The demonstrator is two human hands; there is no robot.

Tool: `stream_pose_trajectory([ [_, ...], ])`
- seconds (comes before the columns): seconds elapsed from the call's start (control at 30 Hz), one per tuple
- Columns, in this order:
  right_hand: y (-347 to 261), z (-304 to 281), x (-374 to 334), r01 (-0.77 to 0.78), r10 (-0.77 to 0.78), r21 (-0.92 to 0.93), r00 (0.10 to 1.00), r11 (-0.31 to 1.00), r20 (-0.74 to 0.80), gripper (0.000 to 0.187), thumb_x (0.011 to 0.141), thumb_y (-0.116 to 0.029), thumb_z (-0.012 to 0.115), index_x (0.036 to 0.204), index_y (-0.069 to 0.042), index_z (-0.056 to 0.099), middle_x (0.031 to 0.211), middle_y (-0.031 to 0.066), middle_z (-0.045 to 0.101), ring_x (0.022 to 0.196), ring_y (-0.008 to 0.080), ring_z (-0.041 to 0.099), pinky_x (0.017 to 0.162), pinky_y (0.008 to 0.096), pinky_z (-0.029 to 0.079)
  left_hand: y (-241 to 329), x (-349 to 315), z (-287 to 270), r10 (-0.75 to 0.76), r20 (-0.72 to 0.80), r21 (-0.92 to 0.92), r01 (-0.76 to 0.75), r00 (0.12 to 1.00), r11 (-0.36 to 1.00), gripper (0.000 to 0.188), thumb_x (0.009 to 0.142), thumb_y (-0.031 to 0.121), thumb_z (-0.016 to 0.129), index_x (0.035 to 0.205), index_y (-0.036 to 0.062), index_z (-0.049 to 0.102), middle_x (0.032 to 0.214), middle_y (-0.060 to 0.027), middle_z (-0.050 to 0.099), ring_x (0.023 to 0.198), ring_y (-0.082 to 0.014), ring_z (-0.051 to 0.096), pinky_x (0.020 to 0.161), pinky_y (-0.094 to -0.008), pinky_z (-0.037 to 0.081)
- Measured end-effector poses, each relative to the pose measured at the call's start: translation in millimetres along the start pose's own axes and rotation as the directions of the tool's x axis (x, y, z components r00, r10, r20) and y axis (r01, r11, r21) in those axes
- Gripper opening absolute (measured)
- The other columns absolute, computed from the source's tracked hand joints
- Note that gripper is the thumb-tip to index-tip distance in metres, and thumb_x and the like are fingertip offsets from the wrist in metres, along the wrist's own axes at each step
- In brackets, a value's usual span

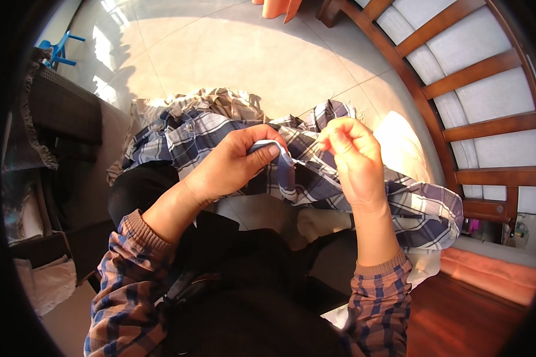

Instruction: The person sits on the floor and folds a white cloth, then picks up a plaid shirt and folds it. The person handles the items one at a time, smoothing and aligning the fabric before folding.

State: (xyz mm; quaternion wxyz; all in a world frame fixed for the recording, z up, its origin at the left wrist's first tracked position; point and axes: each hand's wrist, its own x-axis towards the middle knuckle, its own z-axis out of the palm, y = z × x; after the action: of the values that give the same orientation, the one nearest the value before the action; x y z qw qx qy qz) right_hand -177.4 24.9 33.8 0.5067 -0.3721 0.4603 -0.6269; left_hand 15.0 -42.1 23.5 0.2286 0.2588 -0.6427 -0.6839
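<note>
A blue, white and dark plaid cloth (208,128) lies across my lap, running from the left to a rounded end on the right. My left hand (235,160) pinches a narrow folded edge (286,178) of this cloth between thumb and forefinger. White loose strands show at the fold, just beside the fingertips. To the right and raised above the cloth, my right hand (354,157) has its thumb and fingertips pressed together. Whatever sits in that pinch is too small to make out. The two hands are apart.
A beige striped cloth (232,101) lies beyond the plaid one, over the tiled floor (220,47). On the right stands a brown wooden slatted frame (482,128). A dark cloth-covered piece of furniture (65,107) is at left, with a blue stool (59,50) behind it.
</note>
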Motion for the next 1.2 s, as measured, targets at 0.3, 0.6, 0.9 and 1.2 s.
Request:
stream_pose_trajectory([
  [0.3, 6.7, 15.9, -8.2, 0.202, -0.135, -0.467, 0.976, 0.861, 0.172, 0.010, 0.081, -0.005, 0.061, 0.088, 0.001, 0.059, 0.079, 0.0023, 0.053, 0.071, 0.0087, 0.051, 0.067, 0.0212, 0.044, -4.5, 0.4, 3.4, -0.104, -0.058, -0.307, 0.081, 0.993, 0.948, 0.013, 0.090, 0.013, 0.049, 0.095, 0.0024, 0.056, 0.083, 0.0031, 0.055, 0.079, -0.0026, 0.046, 0.071, -0.0179, 0.039],
  [0.6, -4.1, -23.0, 5.6, 0.207, -0.258, -0.181, 0.909, 0.961, -0.326, 0.010, 0.089, -0.011, 0.051, 0.083, -0.004, 0.054, 0.070, 0.0002, 0.051, 0.063, 0.0074, 0.047, 0.060, 0.0212, 0.040, 1.0, -1.3, 3.9, -0.179, -0.096, -0.415, 0.124, 0.979, 0.901, 0.012, 0.091, 0.013, 0.048, 0.096, 0.0041, 0.054, 0.087, 0.0016, 0.057, 0.079, -0.0039, 0.051, 0.074, -0.0185, 0.042],
  [0.9, -8.2, -31.8, 10.5, 0.189, -0.613, -0.902, 0.784, 0.387, -0.099, 0.029, 0.078, 0.000, 0.056, 0.107, 0.000, 0.053, 0.096, 0.0125, 0.056, 0.090, 0.0207, 0.054, 0.076, 0.0285, 0.045, 5.8, -3.7, -1.0, -0.214, 0.008, -0.568, 0.181, 0.977, 0.803, 0.033, 0.080, 0.028, 0.065, 0.099, 0.0033, 0.057, 0.090, -0.0014, 0.061, 0.080, -0.0096, 0.057, 0.074, -0.0231, 0.046],
  [1.2, 9.1, 2.7, 3.4, 0.237, -0.118, -0.598, 0.966, 0.766, 0.232, 0.012, 0.077, 0.001, 0.057, 0.088, 0.000, 0.061, 0.098, 0.0092, 0.059, 0.084, 0.0177, 0.056, 0.075, 0.0270, 0.044, 3.5, -2.2, -3.2, -0.265, 0.051, -0.678, 0.228, 0.963, 0.699, 0.019, 0.090, 0.020, 0.048, 0.095, 0.0032, 0.056, 0.099, -0.0134, 0.061, 0.089, -0.0200, 0.060, 0.081, -0.0309, 0.048],
])
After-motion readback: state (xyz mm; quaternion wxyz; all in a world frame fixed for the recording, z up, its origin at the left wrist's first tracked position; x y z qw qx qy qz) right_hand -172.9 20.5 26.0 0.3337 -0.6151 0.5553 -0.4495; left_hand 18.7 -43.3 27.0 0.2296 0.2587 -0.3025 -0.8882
